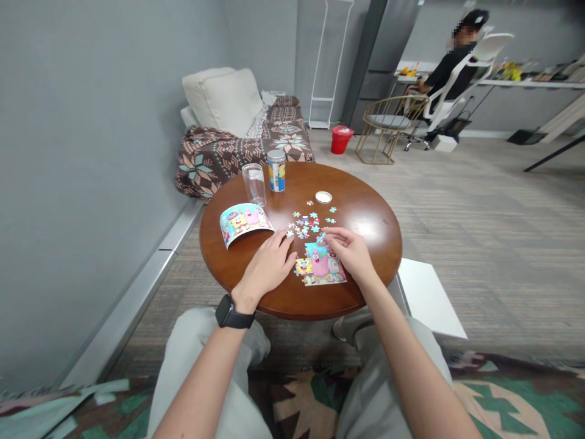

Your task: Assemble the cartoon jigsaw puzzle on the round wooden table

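A partly joined jigsaw puzzle [321, 266] with a pink starfish and a yellow sponge figure lies near the front of the round wooden table [365, 201]. My right hand [351, 251] is at its top right edge, thumb and fingers pinched on a small light-blue puzzle piece [321, 237]. To the left of the puzzle my left hand [273, 262] lies flat with its fingers stretched out, the tips beside the loose pieces. Those loose puzzle pieces [304, 227] are heaped and scattered just beyond both hands. A curved picture sheet [244, 222] with the same figures stands left of my left hand.
Toward the back of the table are a clear plastic cup [255, 185], a printed tin [276, 172] and a round lid [323, 197]. A covered sofa [247, 146] and red bin [341, 140] stand behind. A person [457, 67] sits at a counter, far right.
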Tool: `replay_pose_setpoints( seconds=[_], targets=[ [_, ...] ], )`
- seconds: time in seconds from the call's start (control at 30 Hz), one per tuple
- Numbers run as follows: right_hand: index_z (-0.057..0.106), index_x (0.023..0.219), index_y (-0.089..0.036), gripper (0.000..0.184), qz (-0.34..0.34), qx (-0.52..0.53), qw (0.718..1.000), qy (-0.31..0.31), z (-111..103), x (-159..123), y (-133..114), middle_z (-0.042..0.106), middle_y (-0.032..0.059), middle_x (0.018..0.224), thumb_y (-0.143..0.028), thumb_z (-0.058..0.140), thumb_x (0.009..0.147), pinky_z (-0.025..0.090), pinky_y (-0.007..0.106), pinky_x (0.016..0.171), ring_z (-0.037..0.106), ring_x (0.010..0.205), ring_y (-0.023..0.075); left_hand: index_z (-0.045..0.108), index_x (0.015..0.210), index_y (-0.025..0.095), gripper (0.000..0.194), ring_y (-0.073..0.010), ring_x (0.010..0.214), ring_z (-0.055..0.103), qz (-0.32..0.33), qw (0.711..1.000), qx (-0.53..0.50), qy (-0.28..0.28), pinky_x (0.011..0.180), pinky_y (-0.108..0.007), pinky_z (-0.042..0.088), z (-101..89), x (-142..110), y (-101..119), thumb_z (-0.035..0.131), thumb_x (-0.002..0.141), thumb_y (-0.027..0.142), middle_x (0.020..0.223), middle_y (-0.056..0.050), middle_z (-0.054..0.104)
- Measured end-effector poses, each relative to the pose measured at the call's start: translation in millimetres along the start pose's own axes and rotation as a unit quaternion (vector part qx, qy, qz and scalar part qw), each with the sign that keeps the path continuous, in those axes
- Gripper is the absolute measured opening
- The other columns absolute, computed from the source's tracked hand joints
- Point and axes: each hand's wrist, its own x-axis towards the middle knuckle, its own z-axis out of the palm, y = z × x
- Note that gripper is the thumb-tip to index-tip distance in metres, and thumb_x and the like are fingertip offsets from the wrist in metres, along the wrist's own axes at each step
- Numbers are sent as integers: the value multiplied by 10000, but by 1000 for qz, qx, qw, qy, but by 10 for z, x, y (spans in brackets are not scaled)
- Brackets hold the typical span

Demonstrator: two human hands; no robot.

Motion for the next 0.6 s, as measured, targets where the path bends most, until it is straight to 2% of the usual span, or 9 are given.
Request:
replay_pose_setpoints(
  seconds=[0.3, 0.6],
  targets=[
    [679, 893, -173, 352, 10, -3, 1000, 11, 8, 2, -10, 724, 67, 744, -456, 739, 691, 565, 306, 660, 733, 783, 232, 530, 1363, 100, 438, -283, 1416, 430, -4, 1000, -6, -2, 1186, -439, 375, -10, -5, 11, 394, 1008, 318, 1493, -170, 479],
    [579, 792, -205, 392, -13, -7, 1000, 10, 12, 2, -20, 678, 43, 773, -533, 765, 685, 544, 312, 696, 686, 748, 191, 532, 1362, 118, 431, -279, 1421, 423, 2, 1000, -21, 8, 1186, -456, 369, 13, -7, -5, 405, 1004, 319, 1501, -168, 471]
  ],
)
